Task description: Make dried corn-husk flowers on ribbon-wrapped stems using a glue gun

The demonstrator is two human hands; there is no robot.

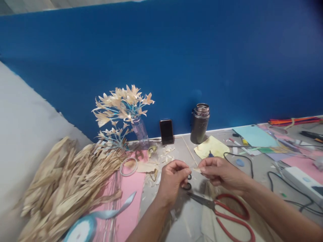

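Both hands meet over the middle of the table, fingertips a short gap apart. My right hand (218, 172) pinches a small pale piece of dried husk (197, 170) between thumb and fingers. My left hand (174, 179) is closed in a pinch at the husk's other side; what lies between its fingertips is too small to make out. Two dark loops, like small scissor handles (187, 187), show beside my left fingers; I cannot tell whether they are held. Below the hands lie large scissors (214, 204) with red handles, blades pointing left.
Dried corn husks (58, 188) pile up at left, beside a ribbon roll (82, 230) and pink paper (135, 198). Husk flowers (123, 101) stand in a clear vase (140, 131). A phone (166, 131) and dark flask (200, 124) stand by the blue wall. Cables and a power strip (301, 181) lie right.
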